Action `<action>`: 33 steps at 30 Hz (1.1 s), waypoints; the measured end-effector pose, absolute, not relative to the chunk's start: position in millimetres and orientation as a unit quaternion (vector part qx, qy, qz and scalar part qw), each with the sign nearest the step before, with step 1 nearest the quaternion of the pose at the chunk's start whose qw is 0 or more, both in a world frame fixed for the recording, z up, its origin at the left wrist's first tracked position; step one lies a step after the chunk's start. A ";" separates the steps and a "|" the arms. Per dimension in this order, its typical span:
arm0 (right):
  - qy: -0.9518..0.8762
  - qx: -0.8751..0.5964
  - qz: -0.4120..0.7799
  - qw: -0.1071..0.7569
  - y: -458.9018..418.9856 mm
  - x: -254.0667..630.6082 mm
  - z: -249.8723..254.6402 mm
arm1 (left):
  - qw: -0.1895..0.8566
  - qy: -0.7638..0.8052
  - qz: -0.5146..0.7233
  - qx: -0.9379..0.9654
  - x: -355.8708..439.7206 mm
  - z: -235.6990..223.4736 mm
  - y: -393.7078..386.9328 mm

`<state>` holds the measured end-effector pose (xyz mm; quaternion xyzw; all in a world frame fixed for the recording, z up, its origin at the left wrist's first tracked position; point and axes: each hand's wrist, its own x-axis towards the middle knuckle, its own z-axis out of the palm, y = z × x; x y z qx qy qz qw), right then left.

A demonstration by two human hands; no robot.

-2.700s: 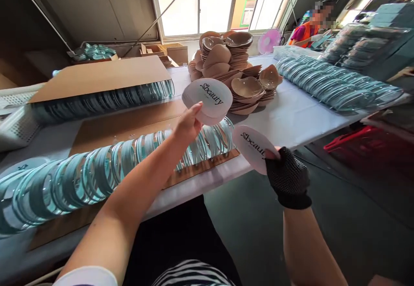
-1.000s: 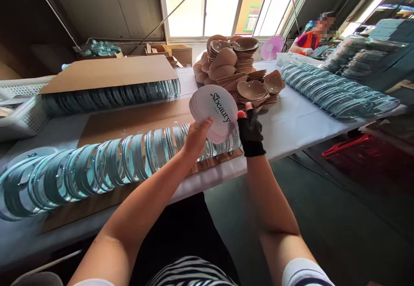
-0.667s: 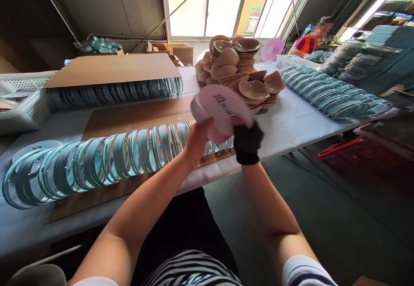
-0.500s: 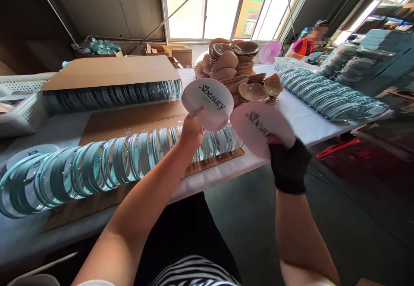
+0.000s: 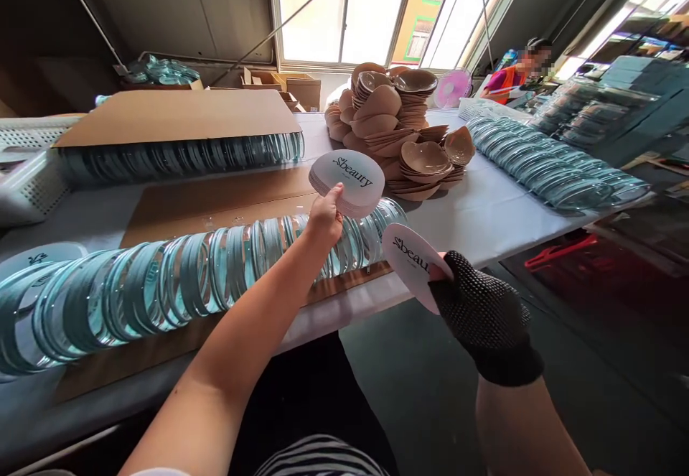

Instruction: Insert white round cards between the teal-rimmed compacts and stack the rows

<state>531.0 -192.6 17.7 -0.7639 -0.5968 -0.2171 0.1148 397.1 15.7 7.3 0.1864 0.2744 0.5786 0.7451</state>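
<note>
My left hand pinches a stack of white oval cards printed "beauty", held up over the near row of clear round plastic cases. My right hand, in a black mesh fingerless glove, grips a single white oval card just off the table's front edge. The cases stand on edge in a long line on a brown cardboard sheet. Behind the stack sits a heap of tan cup-shaped pads.
A second row of clear cases lies under a cardboard sheet at the back left, a third row on the right. White baskets sit at far left. Another person works by the window, beside a pink fan.
My right hand took one card off the stack in my left hand and pulled it down and right, off the table's edge. The left hand kept holding the stack.
</note>
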 end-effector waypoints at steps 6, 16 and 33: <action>-0.597 -0.788 -0.138 0.058 -147.7 519.0 -16.0 | 0.740 0.243 0.592 0.206 398.1 2.4 15.6; -0.612 -0.779 -0.106 0.093 -118.3 525.7 -22.2 | 0.742 0.272 0.581 0.197 399.1 7.9 13.2; -0.575 -0.618 0.422 0.330 -86.1 558.7 -20.2 | 0.720 0.279 0.612 0.173 407.5 1.9 12.5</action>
